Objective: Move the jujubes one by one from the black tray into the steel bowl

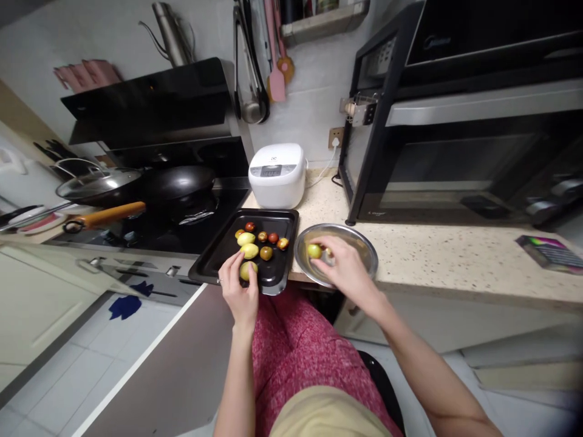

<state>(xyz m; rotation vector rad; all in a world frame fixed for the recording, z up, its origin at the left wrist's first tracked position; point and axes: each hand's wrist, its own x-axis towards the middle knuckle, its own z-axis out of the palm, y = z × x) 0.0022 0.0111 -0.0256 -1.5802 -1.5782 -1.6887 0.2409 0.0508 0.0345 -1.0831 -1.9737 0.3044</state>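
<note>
My left hand (pixel 239 291) is at the near edge of a black baking tray (pixel 223 243), its thumb and fingers closed around a yellow lemon-shaped fruit (pixel 248 271). Two more such fruits, a pale yellow one (pixel 246 240) and another (pixel 249 250), lie just beyond it. Several small red and brownish tomatoes (pixel 266 253) are scattered on the same tray. Over a round metal bowl (pixel 371 258), my right hand (pixel 346 267) pinches a small yellow-green tomato (pixel 314 250) between thumb and fingertips. Part of the bowl's inside is hidden by this hand.
A white rice cooker (pixel 277 179) stands behind the tray. To the left is the stove with a dark wok (pixel 182 181) and a wooden-handled pan (pixel 109 215). An oven (pixel 455 170) stands on the speckled counter at right, near a flat dark box (pixel 551 254). Below, a cabinet door (pixel 168 370) hangs open.
</note>
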